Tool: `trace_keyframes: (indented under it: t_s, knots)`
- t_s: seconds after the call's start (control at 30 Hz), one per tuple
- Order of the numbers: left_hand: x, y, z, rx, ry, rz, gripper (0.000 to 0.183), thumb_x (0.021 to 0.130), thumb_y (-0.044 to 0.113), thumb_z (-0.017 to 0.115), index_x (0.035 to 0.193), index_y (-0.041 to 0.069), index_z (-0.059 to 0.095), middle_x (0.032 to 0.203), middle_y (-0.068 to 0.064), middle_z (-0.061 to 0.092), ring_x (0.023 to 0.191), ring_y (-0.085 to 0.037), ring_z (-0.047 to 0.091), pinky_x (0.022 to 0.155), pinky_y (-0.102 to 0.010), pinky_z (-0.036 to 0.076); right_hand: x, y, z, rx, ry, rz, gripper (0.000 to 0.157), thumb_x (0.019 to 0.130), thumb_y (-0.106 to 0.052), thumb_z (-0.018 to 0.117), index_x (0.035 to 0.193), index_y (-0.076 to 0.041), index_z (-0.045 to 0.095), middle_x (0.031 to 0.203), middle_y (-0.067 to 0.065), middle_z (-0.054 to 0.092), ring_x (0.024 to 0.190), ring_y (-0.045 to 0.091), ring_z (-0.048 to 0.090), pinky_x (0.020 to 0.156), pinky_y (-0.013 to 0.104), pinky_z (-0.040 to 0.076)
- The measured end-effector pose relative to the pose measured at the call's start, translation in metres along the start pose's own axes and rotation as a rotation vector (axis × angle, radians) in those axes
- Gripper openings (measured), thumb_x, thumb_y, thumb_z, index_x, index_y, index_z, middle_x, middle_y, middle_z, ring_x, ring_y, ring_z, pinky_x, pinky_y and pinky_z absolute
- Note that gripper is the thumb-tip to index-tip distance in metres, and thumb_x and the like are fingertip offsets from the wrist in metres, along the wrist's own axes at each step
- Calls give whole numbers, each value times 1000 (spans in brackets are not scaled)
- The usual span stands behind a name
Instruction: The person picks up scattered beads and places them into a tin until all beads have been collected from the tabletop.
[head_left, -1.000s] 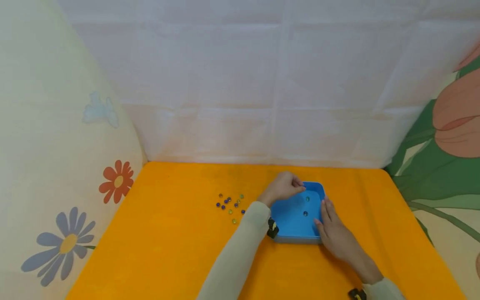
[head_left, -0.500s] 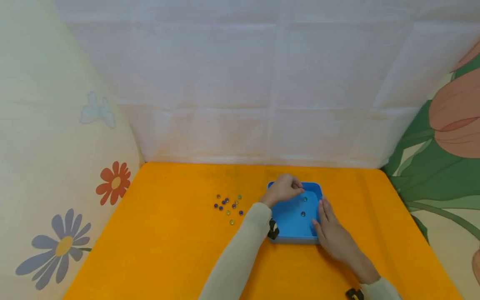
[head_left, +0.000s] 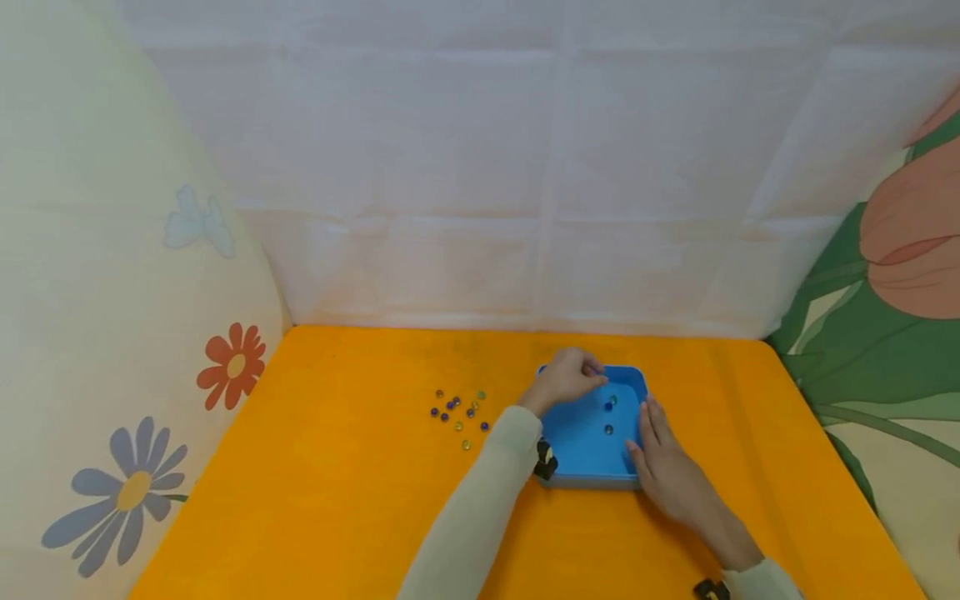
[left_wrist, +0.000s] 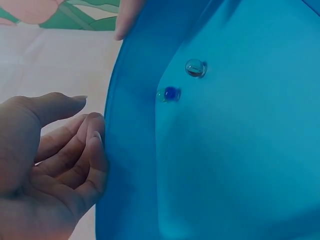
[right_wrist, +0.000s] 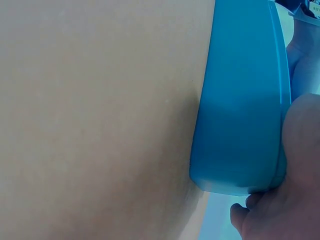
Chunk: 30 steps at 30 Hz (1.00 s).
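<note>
A shallow blue plastic box [head_left: 585, 454] stands on the orange table. My left hand [head_left: 566, 382] hovers over its far left part; in the left wrist view a gap shows between the thumb and the loosely bent fingers, with nothing held. Inside the box lie a dark blue marble [left_wrist: 170, 93], a pale green marble [left_wrist: 161, 95] right beside it, and a clear dark-streaked marble [left_wrist: 194, 68] a little apart. My right hand [head_left: 671, 479] holds the box's right wall, fingers along the outside and thumb over the rim; the right wrist view shows the outer wall [right_wrist: 240, 100] beside that hand.
Left of the box, several blue, yellow, green and amber glass marbles [head_left: 458, 426] lie loosely scattered on the orange tabletop [head_left: 352, 500]. My left forearm [head_left: 472, 500] crosses between them and the box. A pale cloth backdrop [head_left: 420, 167] rises behind the table's far edge.
The dark blue marble has appeared on the box floor beside the green one, below my left fingertips. Both hands stay nearly where they were.
</note>
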<state>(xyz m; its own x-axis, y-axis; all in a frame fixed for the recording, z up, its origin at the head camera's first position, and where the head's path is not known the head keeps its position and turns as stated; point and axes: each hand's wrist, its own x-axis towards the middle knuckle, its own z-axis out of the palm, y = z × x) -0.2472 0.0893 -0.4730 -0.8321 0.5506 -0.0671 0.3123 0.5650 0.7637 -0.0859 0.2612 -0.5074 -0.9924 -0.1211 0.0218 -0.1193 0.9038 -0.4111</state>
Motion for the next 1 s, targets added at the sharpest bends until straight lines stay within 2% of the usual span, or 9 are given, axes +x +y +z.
trace_keyframes:
  t_s: [0.27, 0.57, 0.83, 1.0]
  knots:
    - [-14, 1, -9, 2, 2, -11, 25, 105, 27, 66, 123, 12, 76, 109, -2, 76, 89, -10, 66, 77, -24, 57, 0, 2, 0, -5, -13, 18, 75, 114, -33, 44, 164, 10, 9, 175, 29, 1, 159, 53, 16, 122, 66, 29]
    - [-34, 3, -20, 73, -19, 72, 25, 107, 24, 63, 124, 9, 75, 104, -4, 75, 80, -9, 62, 68, -19, 54, 1, 7, -1, -9, -65, 49, 77, 114, -38, 40, 165, 8, 5, 176, 26, -5, 161, 51, 12, 123, 68, 25]
    - [-57, -10, -35, 26, -9, 37, 27, 107, 23, 62, 126, 7, 72, 99, -2, 71, 78, -12, 59, 66, -21, 52, 1, 6, -2, -18, -77, 58, 78, 114, -40, 39, 166, 6, 4, 176, 25, -5, 161, 50, 11, 122, 68, 26]
    - [-69, -18, -46, 30, 11, 67, 29, 107, 23, 61, 127, 4, 72, 99, -4, 72, 78, -11, 59, 67, -21, 52, 1, 6, -4, -6, -78, 52, 78, 114, -42, 38, 165, 6, 3, 176, 25, -6, 161, 50, 10, 122, 69, 25]
